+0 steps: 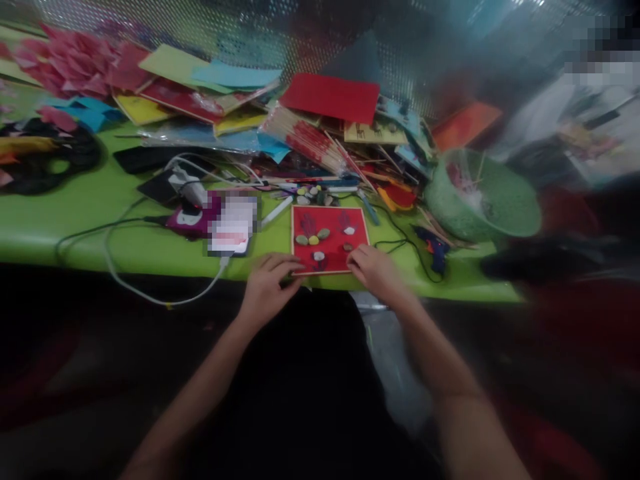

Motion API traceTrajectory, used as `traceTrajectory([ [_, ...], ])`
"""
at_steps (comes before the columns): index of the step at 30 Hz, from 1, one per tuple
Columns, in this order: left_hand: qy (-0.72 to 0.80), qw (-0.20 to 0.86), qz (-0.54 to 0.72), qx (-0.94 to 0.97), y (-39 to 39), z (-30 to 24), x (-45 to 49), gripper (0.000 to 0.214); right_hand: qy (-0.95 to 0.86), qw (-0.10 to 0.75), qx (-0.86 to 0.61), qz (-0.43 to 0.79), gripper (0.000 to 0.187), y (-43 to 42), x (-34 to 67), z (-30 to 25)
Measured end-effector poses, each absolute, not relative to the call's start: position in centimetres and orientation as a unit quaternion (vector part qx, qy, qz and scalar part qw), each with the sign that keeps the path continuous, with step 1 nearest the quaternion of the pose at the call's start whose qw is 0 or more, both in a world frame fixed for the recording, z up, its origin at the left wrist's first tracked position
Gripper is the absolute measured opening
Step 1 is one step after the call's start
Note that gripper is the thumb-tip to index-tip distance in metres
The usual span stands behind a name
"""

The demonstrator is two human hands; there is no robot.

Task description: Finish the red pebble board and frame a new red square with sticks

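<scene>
A square red board (330,220) with a pale edge lies at the table's front. Painted stones are on it: a yellow stone (313,240) between two olive ones, a white stone (349,231), a pale stone (319,256) and a reddish-brown stone (347,247). Dark lines are drawn around some of them. My left hand (270,283) grips the board's lower left corner, fingers above and thumb lower down. At the lower right edge, my right hand (374,268) has its fingers curled on the board, close to the reddish-brown stone. Its fingertips are partly hidden.
Behind the board lie several loose stones (314,193) and markers. A glue gun (434,250) and a green basket (480,197) stand to the right. On the left are a phone (233,223) on a cable and a purple power strip (193,217). Coloured paper (330,93) is piled behind.
</scene>
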State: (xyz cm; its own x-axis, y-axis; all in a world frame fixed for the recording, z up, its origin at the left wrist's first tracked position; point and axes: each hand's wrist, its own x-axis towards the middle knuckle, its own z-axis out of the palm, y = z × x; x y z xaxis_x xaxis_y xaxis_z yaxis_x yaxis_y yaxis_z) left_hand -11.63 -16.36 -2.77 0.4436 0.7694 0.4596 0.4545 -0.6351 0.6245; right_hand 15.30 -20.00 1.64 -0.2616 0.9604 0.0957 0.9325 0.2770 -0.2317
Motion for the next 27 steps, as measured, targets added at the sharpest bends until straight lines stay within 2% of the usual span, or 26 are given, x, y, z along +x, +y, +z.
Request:
traceTrajectory([
  [3,0.365,0.193,0.375,0.830,-16.4,-3.0,-11.8,0.009,-0.766,0.148,-0.613,0.124,0.007,-21.0,15.8,2.8],
  [7,0.347,0.197,0.384,0.833,-16.4,-3.2,-11.9,0.009,-0.672,0.280,-0.580,0.365,0.006,-24.7,17.4,5.0],
  [8,0.341,0.199,0.386,0.834,-16.5,-3.2,-12.0,0.009,-0.632,0.307,-0.573,0.420,0.010,-25.7,17.8,5.3],
  [10,0.333,0.204,0.393,0.833,-16.7,-3.3,-12.1,0.009,-0.575,0.348,-0.586,0.453,0.021,-27.5,18.6,5.5],
  [12,0.331,0.205,0.402,0.829,-17.2,-3.3,-12.4,0.007,-0.552,0.374,-0.617,0.417,0.022,-28.4,19.1,5.0],
  [15,0.340,0.204,0.413,0.820,-18.4,-3.1,-13.0,0.006,-0.579,0.401,-0.646,0.296,0.017,-28.7,19.6,3.4],
  [19,0.393,0.259,0.415,0.778,-20.5,-2.9,-14.1,0.007,-0.683,0.307,-0.641,0.170,0.031,-28.4,19.3,1.0],
  [22,0.485,0.409,0.447,0.631,-22.0,-3.1,-14.5,0.006,-0.730,0.244,-0.630,0.104,0.034,-28.3,18.3,-0.6],
  [25,0.514,0.604,0.436,0.425,-22.7,-3.5,-14.1,0.021,-0.728,0.270,-0.628,0.055,0.023,-28.5,17.3,-1.8],
  [27,0.489,0.698,0.405,0.332,-22.6,-3.5,-13.5,0.032,-0.717,0.299,-0.627,0.054,0.017,-28.8,16.9,-2.1],
])
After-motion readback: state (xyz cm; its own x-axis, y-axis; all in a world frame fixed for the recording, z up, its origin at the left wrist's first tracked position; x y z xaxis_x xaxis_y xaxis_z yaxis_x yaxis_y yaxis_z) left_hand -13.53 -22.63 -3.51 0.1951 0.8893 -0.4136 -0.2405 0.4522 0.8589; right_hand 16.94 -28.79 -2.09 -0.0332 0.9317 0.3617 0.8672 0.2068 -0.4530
